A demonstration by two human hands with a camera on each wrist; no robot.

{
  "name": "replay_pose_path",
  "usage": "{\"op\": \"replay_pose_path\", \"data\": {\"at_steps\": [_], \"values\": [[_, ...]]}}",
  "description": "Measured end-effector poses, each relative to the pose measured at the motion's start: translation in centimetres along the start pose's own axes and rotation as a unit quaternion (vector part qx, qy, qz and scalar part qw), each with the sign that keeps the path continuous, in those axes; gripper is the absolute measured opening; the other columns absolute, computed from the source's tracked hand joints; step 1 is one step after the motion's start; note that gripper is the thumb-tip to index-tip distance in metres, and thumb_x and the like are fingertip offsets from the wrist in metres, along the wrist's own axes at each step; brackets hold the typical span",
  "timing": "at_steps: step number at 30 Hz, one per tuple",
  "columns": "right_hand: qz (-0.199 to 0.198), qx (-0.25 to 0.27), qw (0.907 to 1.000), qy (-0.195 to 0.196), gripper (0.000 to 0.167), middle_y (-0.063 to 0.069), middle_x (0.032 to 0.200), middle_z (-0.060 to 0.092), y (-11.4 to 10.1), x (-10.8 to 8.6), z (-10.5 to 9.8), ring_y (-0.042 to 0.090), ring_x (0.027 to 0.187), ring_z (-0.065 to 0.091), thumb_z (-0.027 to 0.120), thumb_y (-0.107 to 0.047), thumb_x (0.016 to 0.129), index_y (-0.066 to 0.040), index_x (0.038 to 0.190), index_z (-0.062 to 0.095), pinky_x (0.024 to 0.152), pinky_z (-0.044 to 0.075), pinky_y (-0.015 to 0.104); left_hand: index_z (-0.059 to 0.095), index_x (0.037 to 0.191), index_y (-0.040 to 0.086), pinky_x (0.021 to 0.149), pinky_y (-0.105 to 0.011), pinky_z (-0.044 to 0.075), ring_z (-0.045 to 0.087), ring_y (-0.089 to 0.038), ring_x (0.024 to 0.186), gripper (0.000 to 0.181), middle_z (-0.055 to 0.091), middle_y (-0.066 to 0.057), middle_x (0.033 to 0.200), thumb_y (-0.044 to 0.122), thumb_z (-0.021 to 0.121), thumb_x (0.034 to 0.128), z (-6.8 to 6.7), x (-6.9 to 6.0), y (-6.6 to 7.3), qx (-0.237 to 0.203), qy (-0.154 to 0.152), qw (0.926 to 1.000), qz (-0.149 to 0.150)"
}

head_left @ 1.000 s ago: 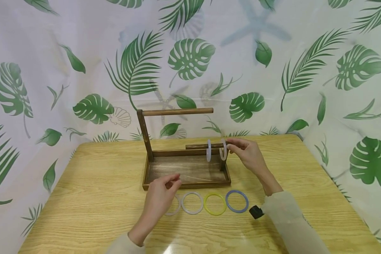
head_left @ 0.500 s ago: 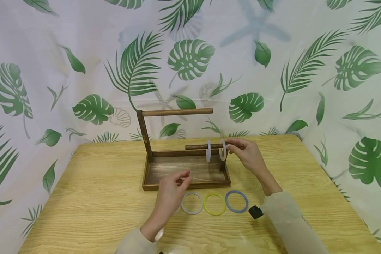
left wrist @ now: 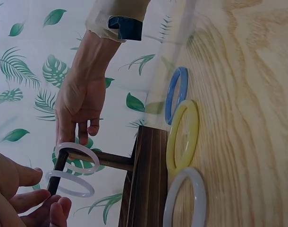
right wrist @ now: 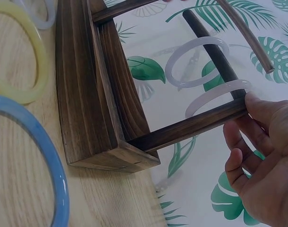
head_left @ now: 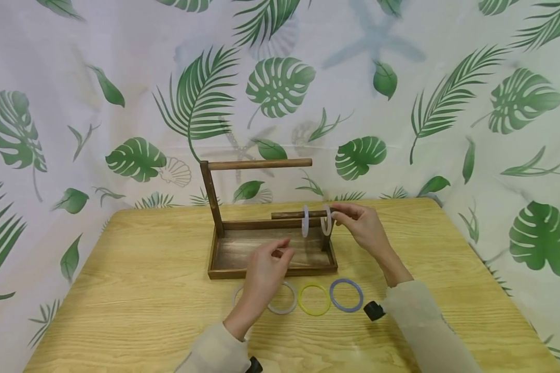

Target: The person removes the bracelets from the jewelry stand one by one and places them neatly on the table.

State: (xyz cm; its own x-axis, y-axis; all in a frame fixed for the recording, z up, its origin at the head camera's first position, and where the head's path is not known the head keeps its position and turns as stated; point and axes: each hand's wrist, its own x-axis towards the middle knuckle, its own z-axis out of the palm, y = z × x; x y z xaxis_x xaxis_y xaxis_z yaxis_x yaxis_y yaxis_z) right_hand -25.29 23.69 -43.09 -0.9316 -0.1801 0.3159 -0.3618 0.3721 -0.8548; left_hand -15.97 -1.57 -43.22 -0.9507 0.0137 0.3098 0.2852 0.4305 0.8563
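Note:
A dark wooden bangle stand (head_left: 214,273) has a tray base, an upper bar (head_left: 261,164) and a lower bar (head_left: 285,215). Two pale bangles hang on the lower bar: a lilac-white one (head_left: 305,224) partway along, a pinkish-white one (head_left: 329,224) close to the right post (right wrist: 196,122). My right hand (head_left: 366,228) grips the top of that post between thumb and fingers, right beside the pinkish bangle. My left hand (head_left: 267,267) hovers over the tray's front, fingers loosely bent and holding nothing; in the left wrist view its fingers are near the lower bar's free end.
On the wooden table (head_left: 149,290), before the stand, a row of bangles lies flat: a blue one (head_left: 347,310), a yellow one (head_left: 314,314), a white one (head_left: 282,312) and another pale one (head_left: 235,296), the last two partly behind my left arm. A leaf-patterned curtain (head_left: 280,124) hangs behind.
My left hand has moved right and slightly away from me, from the tray's front left toward its middle. My right hand and the hanging bangles stay in place.

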Motion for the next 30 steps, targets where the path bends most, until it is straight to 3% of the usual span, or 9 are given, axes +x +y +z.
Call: {"op": "replay_pose_path", "data": {"at_steps": [6, 13, 23, 30], "values": [[0.003, 0.001, 1.0000, -0.005, 0.031, 0.021, 0.122, 0.071, -0.3, 0.1, 0.1, 0.041, 0.100, 0.068, 0.066, -0.014, 0.103, 0.002, 0.130, 0.070, 0.074, 0.054, 0.020, 0.077, 0.119, 0.003, 0.060, -0.024, 0.055, 0.072, -0.019, 0.084, 0.026, 0.076, -0.009, 0.110, 0.017, 0.076, 0.0966, 1.2, 0.9, 0.3, 0.000, 0.016, 0.9999, 0.004], [-0.002, -0.003, 0.9999, -0.009, 0.029, 0.028, 0.119, 0.070, -3.3, -0.4, 0.1, 0.052, 0.101, 0.063, 0.063, -0.004, 0.103, 0.011, 0.128, 0.067, 0.075, 0.054, 0.019, 0.076, 0.121, 0.003, 0.057, -0.025, 0.054, 0.072, -0.021, 0.085, 0.029, 0.075, -0.013, 0.114, 0.018, 0.076, 0.0962, 2.3, 1.9, 0.7, -0.015, 0.025, 0.9995, -0.012], [-0.003, 0.003, 1.0000, -0.004, 0.030, 0.020, 0.121, 0.072, -0.4, 0.1, 0.0, 0.041, 0.101, 0.067, 0.066, -0.014, 0.103, 0.002, 0.129, 0.070, 0.077, 0.054, 0.019, 0.075, 0.122, 0.003, 0.055, -0.024, 0.053, 0.069, -0.014, 0.083, 0.032, 0.074, -0.009, 0.114, 0.020, 0.077, 0.0956, 3.3, 2.8, 0.6, -0.027, 0.030, 0.9982, -0.044], [-0.009, 0.006, 0.9999, -0.001, 0.031, 0.018, 0.121, 0.072, 0.0, 0.1, 0.0, 0.037, 0.100, 0.069, 0.068, -0.018, 0.102, 0.000, 0.128, 0.072, 0.078, 0.055, 0.020, 0.077, 0.121, 0.007, 0.056, -0.024, 0.052, 0.068, -0.012, 0.080, 0.032, 0.074, -0.006, 0.112, 0.024, 0.079, 0.0945, 3.8, 3.1, 0.4, 0.003, 0.039, 0.9983, -0.045]]}}
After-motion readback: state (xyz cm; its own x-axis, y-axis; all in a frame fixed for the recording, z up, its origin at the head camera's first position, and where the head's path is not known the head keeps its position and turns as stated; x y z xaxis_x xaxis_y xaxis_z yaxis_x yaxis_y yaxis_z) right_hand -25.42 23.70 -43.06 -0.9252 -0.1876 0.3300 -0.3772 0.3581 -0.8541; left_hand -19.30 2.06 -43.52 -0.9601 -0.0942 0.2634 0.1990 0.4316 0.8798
